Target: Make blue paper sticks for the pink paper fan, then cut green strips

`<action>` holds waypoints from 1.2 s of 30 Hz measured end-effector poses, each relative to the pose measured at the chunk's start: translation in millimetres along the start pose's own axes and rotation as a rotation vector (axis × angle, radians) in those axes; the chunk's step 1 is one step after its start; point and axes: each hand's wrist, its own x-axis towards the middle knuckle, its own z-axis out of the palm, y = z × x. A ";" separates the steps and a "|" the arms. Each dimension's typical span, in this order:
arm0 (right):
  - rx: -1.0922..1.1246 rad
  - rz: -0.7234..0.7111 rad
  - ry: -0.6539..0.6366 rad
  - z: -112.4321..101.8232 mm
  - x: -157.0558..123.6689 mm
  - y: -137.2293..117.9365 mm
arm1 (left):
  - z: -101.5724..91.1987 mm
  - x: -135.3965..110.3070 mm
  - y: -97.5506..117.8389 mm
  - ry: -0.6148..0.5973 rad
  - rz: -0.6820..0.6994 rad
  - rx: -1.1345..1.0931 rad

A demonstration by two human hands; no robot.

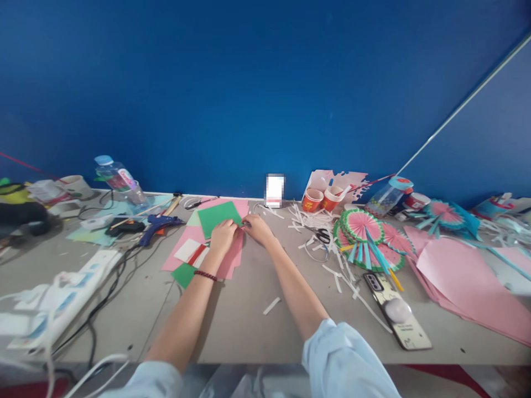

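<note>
My left hand (pixel 223 234) rests with fingers curled on a stack of pink paper (pixel 232 260), right beside a green sheet (pixel 218 216). A dark bead bracelet (pixel 204 275) circles that wrist. My right hand (pixel 257 228) is pinched at the right edge of the green sheet, where a small red piece shows at the fingertips. Both arms reach forward over the grey table (pixel 240 326). What the fingers grip is too small to name.
A blue glue gun (pixel 160 225), cables and a white power strip (pixel 78 282) lie left. Scissors (pixel 321 236), white paper strips, paper cups (pixel 321 199), pink-green paper fans (pixel 365 235), a phone (pixel 396 310) and large pink sheets (pixel 468 282) lie right. A water bottle (pixel 120 178) leans at the back left.
</note>
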 end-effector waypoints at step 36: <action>-0.313 0.154 -0.187 -19.1 -3.3 -35.4 | 1.9 1.0 -0.8 0.020 -0.004 0.063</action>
